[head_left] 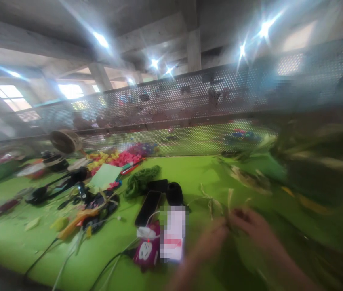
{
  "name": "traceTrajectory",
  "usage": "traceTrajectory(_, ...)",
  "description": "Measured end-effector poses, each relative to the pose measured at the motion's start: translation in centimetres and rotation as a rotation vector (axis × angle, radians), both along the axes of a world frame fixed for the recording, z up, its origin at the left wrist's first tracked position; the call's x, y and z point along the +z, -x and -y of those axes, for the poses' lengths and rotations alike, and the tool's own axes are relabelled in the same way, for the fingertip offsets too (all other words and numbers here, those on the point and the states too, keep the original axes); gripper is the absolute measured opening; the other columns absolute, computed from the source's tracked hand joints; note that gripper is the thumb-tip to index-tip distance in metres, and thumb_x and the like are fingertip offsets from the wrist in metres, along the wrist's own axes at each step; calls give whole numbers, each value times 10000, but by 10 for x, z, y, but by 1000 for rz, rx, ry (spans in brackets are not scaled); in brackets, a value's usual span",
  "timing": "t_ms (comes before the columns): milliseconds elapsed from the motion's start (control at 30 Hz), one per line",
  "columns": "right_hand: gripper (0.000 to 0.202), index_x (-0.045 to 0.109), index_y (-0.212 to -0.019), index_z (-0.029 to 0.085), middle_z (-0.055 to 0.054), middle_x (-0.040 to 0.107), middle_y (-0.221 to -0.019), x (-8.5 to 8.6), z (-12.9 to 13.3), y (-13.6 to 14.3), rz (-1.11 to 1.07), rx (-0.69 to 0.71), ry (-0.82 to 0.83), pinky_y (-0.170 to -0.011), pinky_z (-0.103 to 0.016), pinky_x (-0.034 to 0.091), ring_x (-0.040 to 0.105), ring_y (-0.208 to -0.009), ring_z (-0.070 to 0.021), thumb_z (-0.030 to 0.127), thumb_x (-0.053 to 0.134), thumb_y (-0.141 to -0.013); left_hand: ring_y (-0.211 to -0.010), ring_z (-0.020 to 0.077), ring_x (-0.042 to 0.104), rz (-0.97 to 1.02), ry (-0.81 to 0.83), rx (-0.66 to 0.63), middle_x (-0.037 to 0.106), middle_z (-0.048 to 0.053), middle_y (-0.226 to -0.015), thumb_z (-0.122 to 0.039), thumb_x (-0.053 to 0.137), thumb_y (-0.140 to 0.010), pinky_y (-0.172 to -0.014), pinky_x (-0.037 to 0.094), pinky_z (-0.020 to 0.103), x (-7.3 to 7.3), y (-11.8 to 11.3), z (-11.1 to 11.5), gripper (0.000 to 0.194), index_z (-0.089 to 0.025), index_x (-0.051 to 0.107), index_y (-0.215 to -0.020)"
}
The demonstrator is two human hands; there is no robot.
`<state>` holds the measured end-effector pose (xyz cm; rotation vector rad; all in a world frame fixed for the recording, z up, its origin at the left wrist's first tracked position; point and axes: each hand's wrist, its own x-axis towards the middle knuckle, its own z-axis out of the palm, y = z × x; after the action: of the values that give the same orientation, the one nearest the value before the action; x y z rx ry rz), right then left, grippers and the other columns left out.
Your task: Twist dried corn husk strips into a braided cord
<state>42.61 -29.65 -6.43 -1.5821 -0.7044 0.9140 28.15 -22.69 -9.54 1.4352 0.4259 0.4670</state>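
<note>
Watching the strip (230, 198) over the head camera, I place it right where the left hand (213, 236) and right hand (248, 220) meet, rising from between the fingers with its long axis near upright in my view and its top leaning slightly right. That relation matters most to me: the free end points up and away, the lower end is lost among the fingers, and the right fingers are nearer to the visible length, lying just against its right side. I read the right fingers as narrow, curled in and pinching the strip. The left fingers reach its foot from the other side, but blur there keeps me from telling whether they grip or only touch. Just beyond the left fingers are some bent strands (210, 204); I cannot tell if they join the strip. Farther left of the fingers, the black roll (174, 194) sits on the worktop (195, 167), well apart from both hands. Beyond the right fingers, a pale husk (248, 178) lies slantwise, also apart from them.
</note>
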Motion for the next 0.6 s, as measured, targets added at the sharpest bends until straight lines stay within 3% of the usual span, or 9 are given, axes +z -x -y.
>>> traceTrajectory(167,322,668,-716,203,-36,703,-688,-6,2,0,-23,-86,-41,-575,-297,478,626,-631,-201,491,746,-595,-880,170,551,-3,-40,-68,627,42,-908,-271,490,-905,-924,399,332,8,-3,2,214,-167,671,-954)
traceTrajectory(333,290,673,-763,199,-37,705,-677,-10,4,2,22,-145,-42,-531,-287,453,616,-599,-198,444,722,-615,-978,198,557,-11,-144,-71,637,54,-950,-278,479,-923,-971,374,363,8,-2,6,218,-176,667,-964)
traceTrajectory(500,255,669,-750,214,-31,704,-685,1,5,7,-7,-204,-22,-513,-282,450,616,-611,-202,412,711,-596,-957,194,578,-2,-135,-135,663,65,-987,-220,485,-901,-913,413,347,14,-2,7,213,-164,673,-983)
traceTrajectory(600,304,650,-678,212,-24,674,-633,11,4,8,-38,-201,-11,-488,-281,438,580,-568,-188,457,739,-523,-937,192,574,-19,-84,-105,661,69,-980,-257,528,-892,-897,414,342,11,-3,5,193,-161,679,-963)
